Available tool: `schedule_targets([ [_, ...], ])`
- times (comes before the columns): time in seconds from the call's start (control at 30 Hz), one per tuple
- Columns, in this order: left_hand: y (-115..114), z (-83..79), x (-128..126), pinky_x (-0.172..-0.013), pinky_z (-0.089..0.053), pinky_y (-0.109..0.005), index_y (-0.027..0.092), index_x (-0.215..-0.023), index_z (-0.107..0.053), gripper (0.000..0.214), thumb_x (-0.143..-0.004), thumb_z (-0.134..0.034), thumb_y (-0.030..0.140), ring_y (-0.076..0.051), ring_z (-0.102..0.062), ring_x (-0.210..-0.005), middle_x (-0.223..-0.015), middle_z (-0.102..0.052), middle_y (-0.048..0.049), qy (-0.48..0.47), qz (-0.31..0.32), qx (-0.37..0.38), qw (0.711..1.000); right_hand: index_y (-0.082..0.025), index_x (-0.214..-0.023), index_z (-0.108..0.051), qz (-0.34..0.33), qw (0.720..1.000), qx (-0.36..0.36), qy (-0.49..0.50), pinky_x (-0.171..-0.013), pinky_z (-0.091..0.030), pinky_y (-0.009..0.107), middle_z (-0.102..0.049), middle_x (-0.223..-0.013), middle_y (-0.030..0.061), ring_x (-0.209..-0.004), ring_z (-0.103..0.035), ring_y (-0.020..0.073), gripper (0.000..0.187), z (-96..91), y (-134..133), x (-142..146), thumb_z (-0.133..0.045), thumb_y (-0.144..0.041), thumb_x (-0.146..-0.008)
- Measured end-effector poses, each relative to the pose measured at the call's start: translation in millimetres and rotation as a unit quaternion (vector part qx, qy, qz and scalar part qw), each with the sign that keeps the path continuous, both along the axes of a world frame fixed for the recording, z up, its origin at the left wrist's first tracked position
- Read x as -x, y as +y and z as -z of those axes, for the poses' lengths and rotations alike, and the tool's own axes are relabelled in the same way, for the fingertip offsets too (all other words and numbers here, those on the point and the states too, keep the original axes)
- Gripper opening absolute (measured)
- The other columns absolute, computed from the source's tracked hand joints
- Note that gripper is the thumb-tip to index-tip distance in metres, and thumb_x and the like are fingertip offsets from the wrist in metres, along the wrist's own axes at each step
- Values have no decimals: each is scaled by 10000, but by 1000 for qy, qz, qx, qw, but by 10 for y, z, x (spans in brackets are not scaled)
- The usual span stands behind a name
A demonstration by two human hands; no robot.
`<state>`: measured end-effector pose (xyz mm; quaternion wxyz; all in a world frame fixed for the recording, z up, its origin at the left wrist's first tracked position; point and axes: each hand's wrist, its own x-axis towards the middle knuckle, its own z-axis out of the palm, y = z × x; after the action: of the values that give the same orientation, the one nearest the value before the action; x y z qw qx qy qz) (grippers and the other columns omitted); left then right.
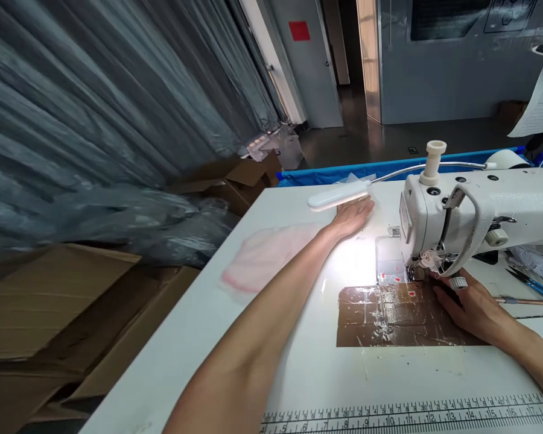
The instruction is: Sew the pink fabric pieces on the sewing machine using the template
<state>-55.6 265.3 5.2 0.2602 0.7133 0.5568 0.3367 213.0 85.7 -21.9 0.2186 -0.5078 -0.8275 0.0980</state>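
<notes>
My left hand (353,217) reaches across the white table, back up and fingers stretched out beside the white lamp head (339,196). The lamp hides part of it, and I see nothing held. Under my left forearm lies a sheer pink piece of fabric (265,259). My right hand (473,304) rests by the needle area of the white sewing machine (502,199), over a brown, tape-covered plate (384,319). Its thumb is apart from the fingers, whose tips are partly hidden by the machine. A small pale ruffled piece (429,259) sits at the machine's head.
A printed ruler strip (411,416) runs along the table's front edge. Blue-handled tweezers (536,286) and a thin stick (525,300) lie right of the machine. Open cardboard boxes (58,307) and clear plastic (176,223) stand left of the table (172,337).
</notes>
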Motion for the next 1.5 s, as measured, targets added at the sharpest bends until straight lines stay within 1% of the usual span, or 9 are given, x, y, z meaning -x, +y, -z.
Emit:
schedule_targets([
  [0.1, -159, -14, 112, -1193, -202, -483, 209, -1198, -659, 370, -887, -533, 365, -318, -344, -1435, -1445, -533, -93, 45, -10, -20, 999, -164, -933, -685, 3, 1000, -10, -17, -712, -594, 367, -637, -1044, 145, -827, -675, 235, 313, 10, 0, 0, -395, -280, -934],
  [0.2, -343, -49, 230, -1135, -326, -452, 190, -1182, -657, 361, -867, -520, 299, -304, -490, -1311, -1373, -578, -110, 79, -34, -34, 996, -172, -966, -697, 3, 1000, -19, -20, -663, -580, 353, -644, -970, 128, -744, -658, 219, 322, 12, 7, 5, -396, -279, -934],
  [0.33, -594, -98, 344, -965, -459, -462, 190, -857, -708, 220, -839, -535, 325, -311, -637, -986, -1012, -693, -114, 103, -59, -24, 993, -182, -1001, -713, 3, 1000, -17, -13, -629, -565, 359, -653, -964, 130, -693, -644, 220, 351, 0, 7, 13, -382, -286, -947],
  [0.5, -792, -93, 356, -893, -485, -433, 209, -588, -624, 217, -713, -678, 378, -288, -633, -860, -773, -652, -65, 75, -44, 2, 996, -178, -1015, -714, -4, 1000, -9, -10, -682, -575, 393, -672, -1031, 148, -754, -671, 243, 366, 16, 4, 11, -370, -288, -960],
  [0.6, -784, -53, 303, -839, -509, -373, 207, -611, -630, 155, -692, -688, 325, -244, -640, -825, -780, -681, -51, 15, -28, 26, 999, -169, -1011, -715, -8, 1000, -6, -11, -727, -584, 414, -673, -1100, 159, -807, -683, 252, 374, 39, 8, 1, -366, -295, -967],
  [0.83, -635, -5, 156, -688, -561, -292, 159, -835, -559, 113, -846, -612, 258, -146, -687, -707, -926, -732, -115, -184, -62, 99, 976, -183, -1027, -705, -10, 1000, -22, 18, -764, -589, 381, -671, -1102, 134, -877, -682, 237, 331, 41, 4, 6, -396, -275, -955],
  [1.0, -594, -48, 168, -745, -594, -327, 155, -957, -543, 324, -713, -749, 102, -147, -692, -770, -1028, -697, -112, -257, -83, 109, 957, -173, -1021, -709, -9, 1000, -13, 15, -738, -584, 407, -667, -1097, 152, -838, -684, 253, 356, 22, -6, 6, -378, -290, -959],
  [1.23, -410, -135, 213, -814, -612, -341, 159, -957, -581, 289, -720, -723, 77, -165, -667, -922, -1072, -641, -83, -292, -98, 84, 947, -187, -981, -719, -3, 1000, -18, 2, -670, -572, 393, -676, -1047, 145, -739, -674, 244, 360, 23, 3, 7, -380, -306, -957],
  [1.5, -500, -116, 322, -746, -587, -322, 153, -955, -606, 180, -821, -697, 233, -153, -675, -776, -973, -675, -83, -188, -79, 88, 975, -182, -1052, -698, -13, 999, -31, -27, -700, -580, 370, -696, -997, 128, -803, -687, 245, 392, 22, 10, 20, -332, -290, -964],
])
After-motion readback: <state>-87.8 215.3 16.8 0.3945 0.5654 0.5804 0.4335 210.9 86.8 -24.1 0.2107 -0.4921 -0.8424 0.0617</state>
